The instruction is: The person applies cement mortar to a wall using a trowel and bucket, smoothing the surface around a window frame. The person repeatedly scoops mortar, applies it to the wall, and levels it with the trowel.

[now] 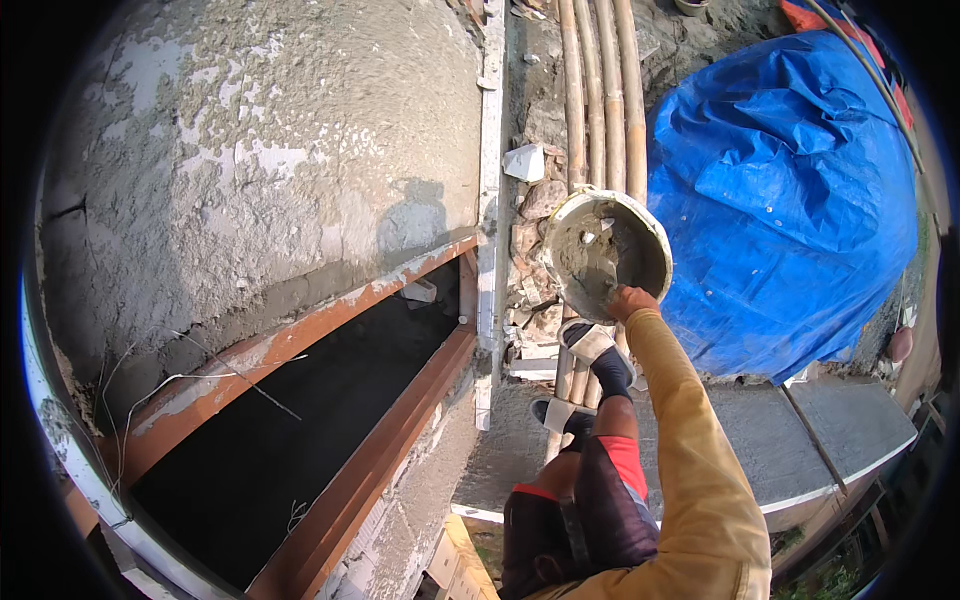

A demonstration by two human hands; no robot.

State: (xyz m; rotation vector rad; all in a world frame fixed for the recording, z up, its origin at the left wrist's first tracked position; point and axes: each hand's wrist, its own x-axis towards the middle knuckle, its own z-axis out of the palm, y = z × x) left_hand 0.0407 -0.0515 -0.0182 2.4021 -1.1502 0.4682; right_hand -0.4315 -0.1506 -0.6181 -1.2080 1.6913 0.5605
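My right hand (pixel 632 300), at the end of a yellow sleeve, reaches over the near rim of a round bucket (pixel 660 243). Its fingers are closed around what looks like a trowel (pixel 603 272), whose mortar-smeared blade points down into the bucket. Grey wet mortar (pixel 577 260) lies inside, with a few pale lumps on top. The bucket rests on bamboo poles (pixel 607 120), just ahead of my feet. Nowhere in the picture does my left hand show.
On the left stands a partly plastered wall (pixel 270 150) above a brown frame (pixel 400 430) around a dark opening. A white vertical strip (pixel 488 200) edges the wall. Rubble (pixel 530 270) lies beside the poles. A blue tarp (pixel 780 200) covers a heap at right; a grey ledge (pixel 740 440) runs below it.
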